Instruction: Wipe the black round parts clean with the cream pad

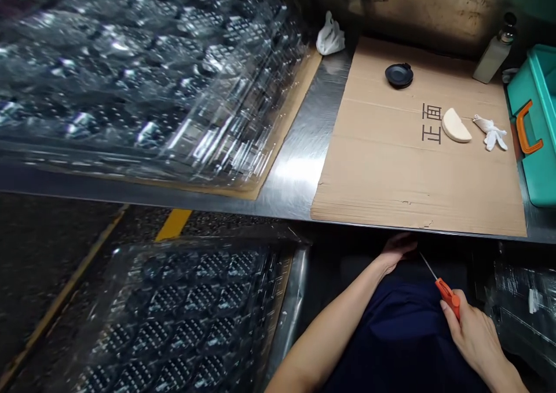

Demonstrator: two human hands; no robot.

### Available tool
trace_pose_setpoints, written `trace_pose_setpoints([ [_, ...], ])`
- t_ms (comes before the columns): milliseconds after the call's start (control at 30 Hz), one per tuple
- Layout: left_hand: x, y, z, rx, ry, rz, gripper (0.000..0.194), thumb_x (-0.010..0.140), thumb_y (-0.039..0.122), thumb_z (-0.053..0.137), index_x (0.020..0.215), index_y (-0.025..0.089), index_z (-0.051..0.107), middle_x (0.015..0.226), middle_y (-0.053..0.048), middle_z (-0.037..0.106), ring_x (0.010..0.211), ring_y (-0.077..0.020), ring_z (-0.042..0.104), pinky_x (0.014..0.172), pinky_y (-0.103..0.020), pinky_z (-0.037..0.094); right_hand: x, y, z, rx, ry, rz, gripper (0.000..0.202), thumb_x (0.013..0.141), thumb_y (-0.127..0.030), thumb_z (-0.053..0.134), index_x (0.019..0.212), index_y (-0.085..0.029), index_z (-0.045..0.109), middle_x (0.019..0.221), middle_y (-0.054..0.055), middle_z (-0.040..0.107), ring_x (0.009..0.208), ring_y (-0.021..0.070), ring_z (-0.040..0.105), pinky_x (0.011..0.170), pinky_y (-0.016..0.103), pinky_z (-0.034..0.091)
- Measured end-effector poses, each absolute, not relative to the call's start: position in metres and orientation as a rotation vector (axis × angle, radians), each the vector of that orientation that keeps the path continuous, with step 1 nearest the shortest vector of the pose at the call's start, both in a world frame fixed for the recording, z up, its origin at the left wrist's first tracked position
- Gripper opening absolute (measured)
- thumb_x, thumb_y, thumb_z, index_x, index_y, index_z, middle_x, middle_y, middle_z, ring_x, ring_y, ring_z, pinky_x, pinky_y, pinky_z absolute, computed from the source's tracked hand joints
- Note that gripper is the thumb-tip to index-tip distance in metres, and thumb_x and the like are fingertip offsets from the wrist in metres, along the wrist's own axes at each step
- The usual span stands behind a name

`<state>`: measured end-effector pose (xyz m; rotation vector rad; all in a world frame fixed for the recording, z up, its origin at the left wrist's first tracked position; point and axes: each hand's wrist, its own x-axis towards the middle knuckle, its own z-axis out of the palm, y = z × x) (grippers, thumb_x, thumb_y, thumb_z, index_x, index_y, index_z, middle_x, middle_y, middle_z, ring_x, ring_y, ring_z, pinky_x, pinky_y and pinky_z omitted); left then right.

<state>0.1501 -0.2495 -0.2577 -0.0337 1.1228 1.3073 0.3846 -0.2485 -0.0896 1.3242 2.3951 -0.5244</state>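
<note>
My right hand [473,326] is closed round the orange handle of a thin-bladed tool [447,295], below the table's front edge. Its narrow metal blade points up and to the left, towards my left hand [398,248]. That hand reaches to the table's underside edge; its fingers are in dark shadow, and whatever they touch is hidden. On the cardboard sheet [391,167] above lie a round black part [399,75], a cream half-round pad [455,126] and a crumpled white glove [490,132].
Stacked clear plastic trays [130,80] cover the table's left side; more trays [186,323] stand below. At the back are a white crumpled bag [330,35] and a bottle [494,54]. A teal bin [538,167] with an orange handle stands right.
</note>
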Motion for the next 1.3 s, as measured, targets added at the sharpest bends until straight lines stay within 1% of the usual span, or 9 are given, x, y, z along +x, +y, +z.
trace_pose_setpoints([
  [100,0.152,-0.256,-0.253,0.286,1.204,1.333,0.067,0.057,0.02,0.096,0.119,0.018,0.071,0.117,-0.013,0.072,0.111,-0.0264,0.067,0.105,-0.042,0.049,0.383,-0.24,-0.084,1.323,2.311,-0.52,0.033,0.105,-0.052,0.026,0.106,-0.027,0.048,0.063,0.001,0.067,0.06,0.0294,0.07,0.052,0.029,0.032],
  [233,0.155,-0.259,-0.252,0.529,1.297,1.244,0.067,0.059,0.021,0.094,0.122,0.021,0.071,0.123,-0.011,0.071,0.121,-0.0286,0.061,0.115,-0.045,0.04,0.376,-0.237,-0.078,1.277,2.269,-0.513,0.03,0.106,-0.049,0.027,0.108,-0.027,0.047,0.064,0.0,0.067,0.063,0.0286,0.07,0.053,0.028,0.03],
  [333,0.155,-0.256,-0.256,0.285,1.274,1.297,0.064,0.061,0.027,0.094,0.12,0.019,0.069,0.116,-0.011,0.072,0.111,-0.0275,0.067,0.108,-0.048,0.048,0.371,-0.237,-0.076,1.242,2.261,-0.495,0.03,0.107,-0.048,0.026,0.109,-0.026,0.046,0.065,-0.001,0.067,0.064,0.0282,0.071,0.054,0.027,0.028],
  [433,0.149,-0.252,-0.262,-0.096,1.099,1.308,0.055,0.071,0.037,0.089,0.115,0.016,0.065,0.102,-0.012,0.072,0.091,-0.0266,0.073,0.089,-0.051,0.059,0.368,-0.24,-0.078,1.195,2.261,-0.444,0.03,0.108,-0.048,0.026,0.109,-0.025,0.045,0.069,0.001,0.069,0.067,0.0292,0.072,0.054,0.027,0.027],
  [567,0.137,-0.249,-0.267,-0.341,0.964,1.22,0.043,0.083,0.042,0.079,0.107,0.011,0.063,0.089,-0.013,0.071,0.08,-0.0275,0.075,0.076,-0.046,0.063,0.364,-0.245,-0.085,1.12,2.265,-0.408,0.029,0.108,-0.046,0.027,0.11,-0.024,0.046,0.071,0.002,0.071,0.069,0.0307,0.073,0.055,0.028,0.028],
  [733,0.133,-0.249,-0.264,-0.424,0.965,1.209,0.04,0.09,0.041,0.07,0.113,0.01,0.061,0.089,-0.014,0.072,0.084,-0.026,0.075,0.079,-0.045,0.064,0.365,-0.248,-0.09,1.134,2.28,-0.408,0.03,0.108,-0.045,0.028,0.116,-0.023,0.047,0.073,0.004,0.072,0.072,0.0309,0.074,0.056,0.029,0.032],
  [900,0.134,-0.249,-0.258,-0.426,0.994,1.166,0.042,0.093,0.042,0.067,0.119,0.01,0.059,0.095,-0.017,0.072,0.085,-0.0245,0.075,0.073,-0.039,0.065,0.367,-0.246,-0.09,1.175,2.267,-0.451,0.032,0.108,-0.045,0.025,0.109,-0.023,0.049,0.071,0.004,0.07,0.069,0.0299,0.073,0.056,0.029,0.031],
  [1167,0.133,-0.252,-0.257,-0.397,1.012,1.158,0.039,0.088,0.038,0.075,0.113,0.011,0.064,0.097,-0.017,0.073,0.087,-0.0255,0.075,0.077,-0.043,0.065,0.366,-0.248,-0.095,1.207,2.269,-0.534,0.031,0.107,-0.043,0.027,0.109,-0.022,0.049,0.074,0.006,0.072,0.069,0.03,0.072,0.057,0.029,0.03],
  [1300,0.138,-0.259,-0.253,-0.309,1.074,1.11,0.034,0.082,0.027,0.081,0.11,0.014,0.066,0.102,-0.014,0.074,0.084,-0.024,0.075,0.077,-0.044,0.065,0.362,-0.251,-0.088,1.244,2.282,-0.613,0.027,0.106,-0.04,0.032,0.11,-0.021,0.051,0.079,0.007,0.073,0.073,0.0274,0.072,0.06,0.029,0.032],
])
